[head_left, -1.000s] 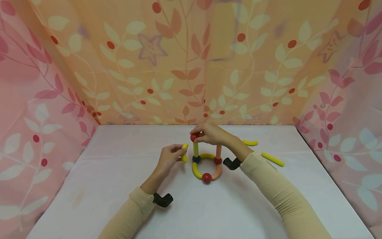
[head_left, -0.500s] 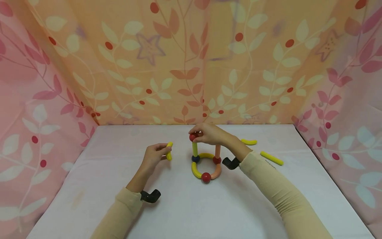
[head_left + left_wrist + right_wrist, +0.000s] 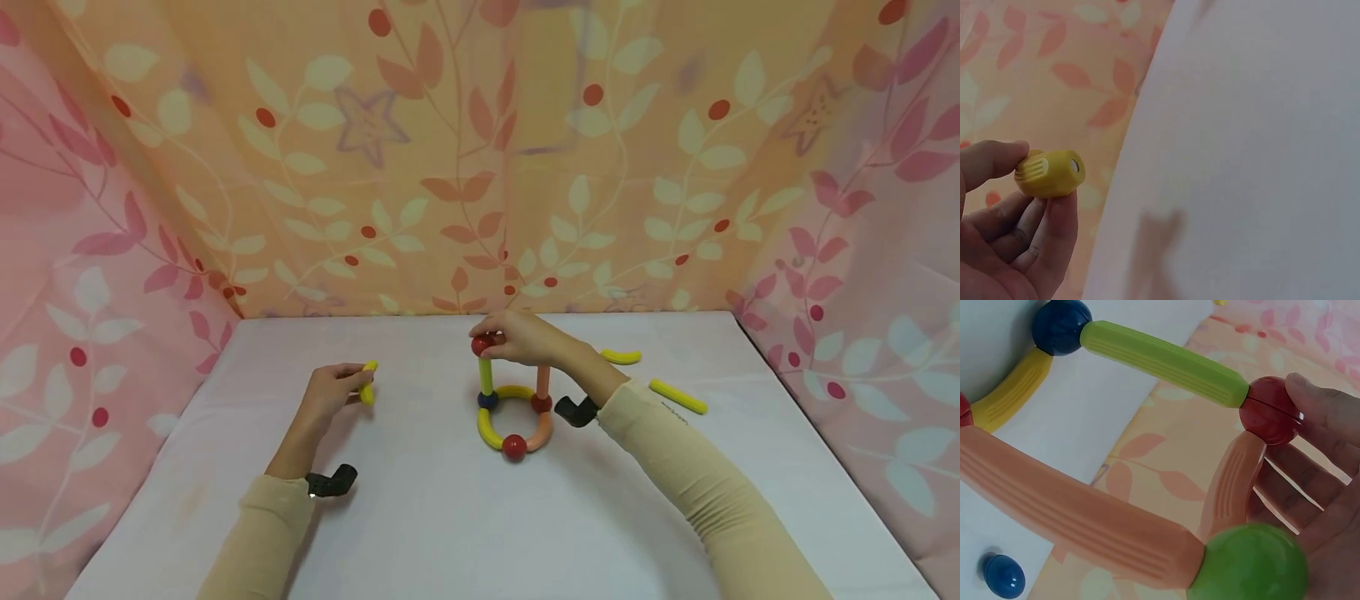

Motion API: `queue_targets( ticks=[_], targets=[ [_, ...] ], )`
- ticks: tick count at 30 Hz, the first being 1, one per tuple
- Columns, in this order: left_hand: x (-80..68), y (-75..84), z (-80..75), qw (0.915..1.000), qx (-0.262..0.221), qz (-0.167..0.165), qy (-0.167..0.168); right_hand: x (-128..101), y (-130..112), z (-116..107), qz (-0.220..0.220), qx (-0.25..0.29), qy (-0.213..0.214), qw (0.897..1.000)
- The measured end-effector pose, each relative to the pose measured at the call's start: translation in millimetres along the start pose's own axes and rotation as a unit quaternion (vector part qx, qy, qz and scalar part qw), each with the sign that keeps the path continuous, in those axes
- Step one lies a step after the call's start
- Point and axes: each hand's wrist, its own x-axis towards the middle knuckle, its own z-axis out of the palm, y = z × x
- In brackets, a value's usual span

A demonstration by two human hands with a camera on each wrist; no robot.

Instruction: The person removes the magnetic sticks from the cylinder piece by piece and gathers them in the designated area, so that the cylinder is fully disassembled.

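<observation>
My left hand (image 3: 328, 392) was out on the left side of the white surface (image 3: 420, 517), well apart from the build, with its fingers (image 3: 1047, 231) and thumb pinching a short yellow rod (image 3: 367, 383); the left wrist view showed the rod's ribbed end poking out between thumb and fingertips. Just behind that wrist sat the black camera mount (image 3: 332, 481).

In the middle stood the rod-and-ball structure (image 3: 513, 408): a flat ring of curved yellow and orange rods lying on the surface, joined by a blue ball (image 3: 487, 400), a red ball (image 3: 513, 447) at the front and another red one at the right. A green rod (image 3: 486, 375) rose upright from the blue ball, and an orange rod (image 3: 542, 379) rose from the ring's right side.

My right hand (image 3: 525, 336) hovered over the top of the structure, fingers curled round the upper red ball (image 3: 481, 343) that capped the green rod. The right wrist view showed a green ball (image 3: 1250, 565) lying against my palm, joined to orange rods.

Further right, two loose yellow pieces lay on the surface: a curved rod (image 3: 621, 357) and, nearer the edge, a straight rod (image 3: 677, 396).
</observation>
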Motion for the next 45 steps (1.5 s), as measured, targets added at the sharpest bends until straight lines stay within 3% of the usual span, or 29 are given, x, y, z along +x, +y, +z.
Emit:
queue_targets(
  ticks=[9, 14, 20, 25, 32, 38, 45],
  targets=[
    [8.0, -28.8, -42.3, 0.9967, 0.072, -0.037, -0.008, 1.6, 1.2, 3.1, -0.019, -0.026, 0.010, 0.999],
    [13.7, -40.0, -60.9, 0.9894, 0.133, -0.057, -0.006, 0.2, 0.6, 2.5, -0.018, -0.028, 0.011, 0.999],
    [17.1, -48.0, -74.1, 0.9863, 0.140, -0.088, -0.005, 0.9, 0.6, 3.0, -0.021, -0.030, 0.009, 0.999],
    [19.8, -48.4, -77.9, 0.9835, 0.154, -0.095, -0.003, 1.6, -0.2, 2.4, -0.023, -0.028, 0.011, 0.999],
    [17.3, -41.8, -76.5, 0.9651, 0.253, -0.064, 0.020, 0.3, 0.5, 1.7, 0.000, -0.014, 0.015, 1.000],
    [12.9, -36.6, -75.3, 0.9578, 0.276, -0.071, 0.036, -0.8, 1.8, 0.6, 0.008, -0.013, 0.018, 1.000],
    [10.2, -29.8, -71.8, 0.9456, 0.319, -0.049, 0.041, -3.6, 5.5, -0.5, 0.011, -0.007, 0.017, 1.000]
  ],
)
